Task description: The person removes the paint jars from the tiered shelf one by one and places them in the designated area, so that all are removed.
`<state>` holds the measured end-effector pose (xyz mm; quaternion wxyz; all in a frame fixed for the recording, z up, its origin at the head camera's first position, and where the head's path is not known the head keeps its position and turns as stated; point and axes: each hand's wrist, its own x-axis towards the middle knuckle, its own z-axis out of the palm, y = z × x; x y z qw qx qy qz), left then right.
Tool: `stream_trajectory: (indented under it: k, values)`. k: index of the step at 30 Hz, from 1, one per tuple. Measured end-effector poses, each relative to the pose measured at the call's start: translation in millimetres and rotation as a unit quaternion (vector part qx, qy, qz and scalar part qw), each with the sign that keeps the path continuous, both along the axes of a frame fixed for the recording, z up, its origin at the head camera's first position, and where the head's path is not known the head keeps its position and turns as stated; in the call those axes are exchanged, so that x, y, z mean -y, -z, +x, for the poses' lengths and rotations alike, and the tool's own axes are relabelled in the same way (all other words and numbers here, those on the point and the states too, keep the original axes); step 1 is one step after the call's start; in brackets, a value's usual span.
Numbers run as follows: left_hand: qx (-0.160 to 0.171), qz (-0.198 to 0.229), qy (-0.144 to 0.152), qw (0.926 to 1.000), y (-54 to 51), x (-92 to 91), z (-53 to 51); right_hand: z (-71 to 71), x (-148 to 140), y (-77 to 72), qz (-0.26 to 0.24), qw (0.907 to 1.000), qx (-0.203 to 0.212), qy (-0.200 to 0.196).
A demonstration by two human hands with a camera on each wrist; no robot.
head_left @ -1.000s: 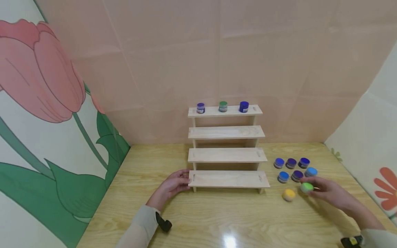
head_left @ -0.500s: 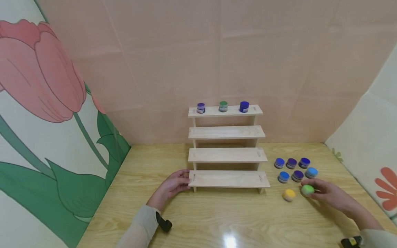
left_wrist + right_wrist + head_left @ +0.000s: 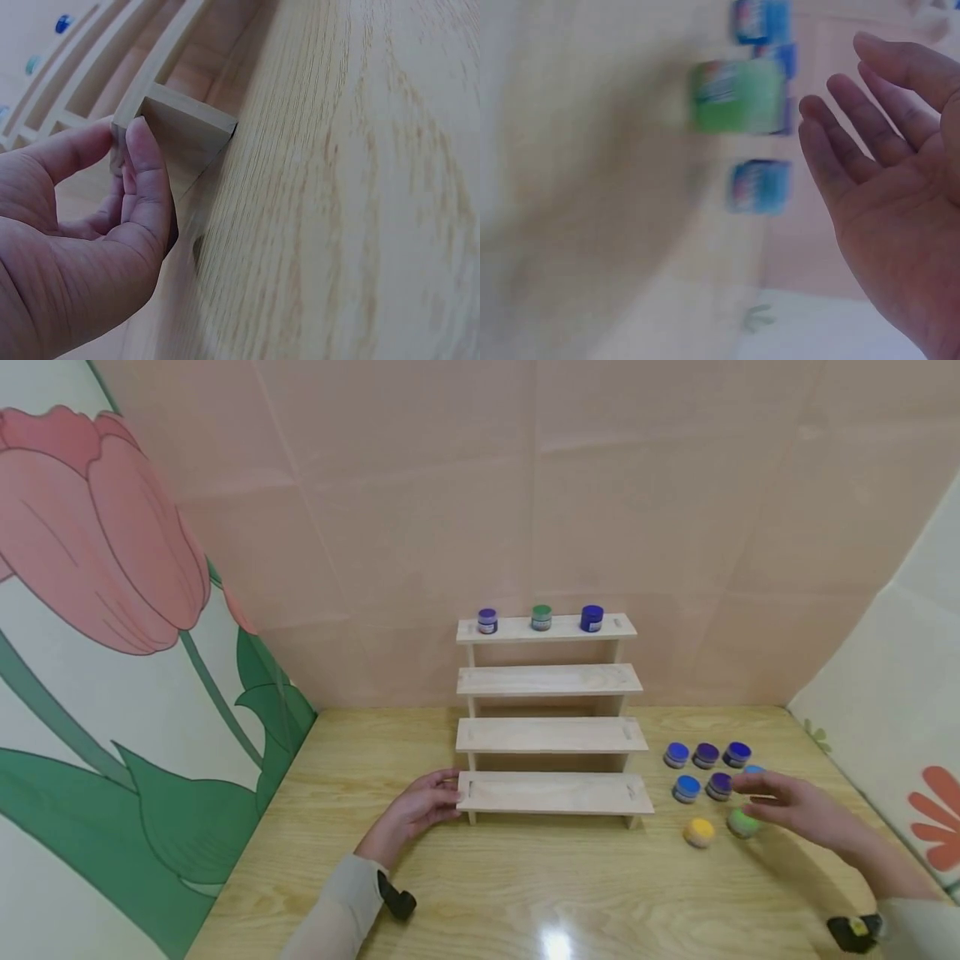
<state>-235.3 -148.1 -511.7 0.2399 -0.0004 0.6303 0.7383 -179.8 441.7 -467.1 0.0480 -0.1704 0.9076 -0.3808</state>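
Note:
My left hand [image 3: 418, 802] pinches the left end of the lowest board of a four-tier wooden display stand [image 3: 555, 793]; the left wrist view shows thumb and fingers around the board's corner [image 3: 127, 135]. My right hand [image 3: 806, 810] hovers over the small jars at the right, fingers loosely extended and holding nothing. Just below its fingertips, apart from them, stands a green-lidded jar [image 3: 742, 823], blurred in the right wrist view [image 3: 739, 97]. Left of that is a yellow-lidded jar [image 3: 699, 832]. The right hand partly hides a light-blue-lidded jar [image 3: 754, 769].
Several blue- and purple-lidded jars [image 3: 686, 789] stand in two rows behind the green and yellow ones. On the top tier sit a purple jar [image 3: 487, 621], a green-lidded jar [image 3: 541, 617] and a dark blue jar [image 3: 592, 618]. A pinkish backdrop [image 3: 405, 527] rises behind the wooden table [image 3: 480, 893].
My right hand has let go of the green-lidded jar and lifted slightly up from it. The jar now stands on the table. My left hand has stayed on the stand.

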Motion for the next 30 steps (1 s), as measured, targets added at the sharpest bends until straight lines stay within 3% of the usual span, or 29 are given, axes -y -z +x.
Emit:
stream_trajectory:
  k: [6, 18, 24, 30]
  values:
    - [0.004, 0.0, -0.002, 1.0, -0.7, 0.0, -1.4, -18.1, 20, -41.2, 0.019, 0.9984, -0.053, 0.009]
    - [0.007, 0.001, -0.001, 1.0, -0.5, -0.2, -0.9, -59.1, 74, -123.6, 0.036, 0.9977, -0.055, 0.016]
    - [0.005, 0.001, 0.0, 1.0, 0.6, -0.1, -1.8, -79.5, 99, -146.0, 0.012, 0.9989, -0.028, 0.037]
    - [0.007, 0.0, -0.002, 1.0, 1.2, -0.1, -2.3, -102.2, 121, -155.9, -0.029, 0.9981, -0.034, 0.042]
